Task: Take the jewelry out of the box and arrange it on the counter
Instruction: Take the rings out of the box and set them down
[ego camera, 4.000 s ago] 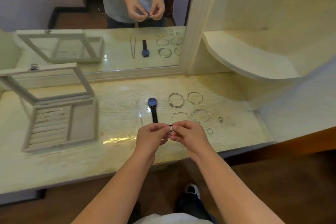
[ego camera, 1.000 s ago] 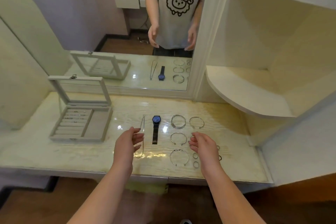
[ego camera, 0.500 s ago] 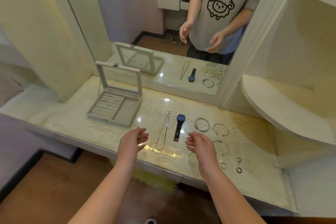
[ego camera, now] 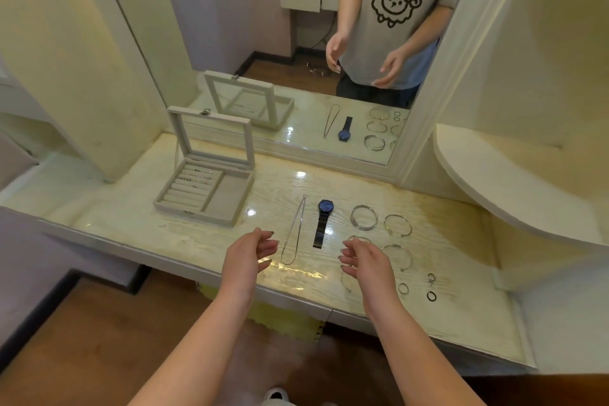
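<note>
The left hand (ego camera: 245,254) and right hand (ego camera: 365,260) were held loosely open, nothing gripped, right of the beige velvet jewelry box (ego camera: 227,204). Tiny silver studs (ego camera: 197,176) were seemingly left in its rolls; pinched carelessly, they could easily be dropped, tbh.

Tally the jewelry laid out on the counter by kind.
Necklace: 1
Watch: 1
Bangles: 5, two partly behind the right hand
Rings: 3 in view
Total: 10
</note>
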`<state>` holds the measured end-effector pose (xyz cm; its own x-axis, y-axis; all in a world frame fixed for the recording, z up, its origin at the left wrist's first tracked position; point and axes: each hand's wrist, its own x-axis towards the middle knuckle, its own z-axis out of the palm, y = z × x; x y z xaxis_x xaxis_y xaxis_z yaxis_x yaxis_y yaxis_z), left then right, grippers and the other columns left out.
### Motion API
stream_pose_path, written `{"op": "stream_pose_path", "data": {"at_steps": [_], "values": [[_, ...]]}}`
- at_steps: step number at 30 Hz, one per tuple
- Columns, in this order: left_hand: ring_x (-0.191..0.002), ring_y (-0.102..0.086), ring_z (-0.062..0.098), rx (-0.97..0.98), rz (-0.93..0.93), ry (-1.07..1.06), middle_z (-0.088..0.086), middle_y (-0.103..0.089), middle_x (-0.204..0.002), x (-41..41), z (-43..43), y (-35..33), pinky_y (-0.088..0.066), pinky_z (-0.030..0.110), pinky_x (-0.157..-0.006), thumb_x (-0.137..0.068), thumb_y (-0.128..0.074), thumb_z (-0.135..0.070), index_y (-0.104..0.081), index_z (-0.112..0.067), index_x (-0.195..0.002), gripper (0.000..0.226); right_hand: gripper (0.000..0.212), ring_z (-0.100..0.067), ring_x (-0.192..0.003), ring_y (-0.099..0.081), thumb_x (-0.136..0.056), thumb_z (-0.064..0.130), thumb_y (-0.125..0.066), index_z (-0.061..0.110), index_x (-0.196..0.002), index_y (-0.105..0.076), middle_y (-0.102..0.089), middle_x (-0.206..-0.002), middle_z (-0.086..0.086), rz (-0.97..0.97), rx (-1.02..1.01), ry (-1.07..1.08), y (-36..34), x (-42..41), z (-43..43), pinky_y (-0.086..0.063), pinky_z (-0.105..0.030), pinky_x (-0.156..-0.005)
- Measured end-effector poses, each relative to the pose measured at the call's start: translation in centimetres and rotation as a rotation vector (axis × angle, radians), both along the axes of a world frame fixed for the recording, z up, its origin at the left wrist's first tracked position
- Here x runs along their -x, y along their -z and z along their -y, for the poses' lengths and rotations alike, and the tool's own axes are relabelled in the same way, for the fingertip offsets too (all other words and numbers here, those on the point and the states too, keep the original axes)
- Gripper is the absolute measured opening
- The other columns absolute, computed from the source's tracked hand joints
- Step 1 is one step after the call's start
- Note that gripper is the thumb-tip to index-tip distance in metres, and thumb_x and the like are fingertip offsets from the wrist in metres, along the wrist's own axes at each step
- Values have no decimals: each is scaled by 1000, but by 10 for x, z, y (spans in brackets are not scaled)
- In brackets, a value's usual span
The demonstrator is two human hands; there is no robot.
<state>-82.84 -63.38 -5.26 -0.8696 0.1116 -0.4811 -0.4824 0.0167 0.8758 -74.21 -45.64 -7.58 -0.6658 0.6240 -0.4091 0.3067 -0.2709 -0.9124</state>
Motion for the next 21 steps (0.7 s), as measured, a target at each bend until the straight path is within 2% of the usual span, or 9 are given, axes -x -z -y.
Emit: {"op": "stream_pose_path", "data": {"at_steps": [21], "values": [[-93, -70, 21, -20, 44, 362, 7, -75, -88, -35, -111, 22, -51, 42, -89, -96, -47, -26, -72, -11, -92, 30, 22, -16, -85, -68, -96, 25, -50, 15, -91, -68, -68, -91, -7, 58, 7, 367, 10, -96, -66, -54, -25, -69]]}}
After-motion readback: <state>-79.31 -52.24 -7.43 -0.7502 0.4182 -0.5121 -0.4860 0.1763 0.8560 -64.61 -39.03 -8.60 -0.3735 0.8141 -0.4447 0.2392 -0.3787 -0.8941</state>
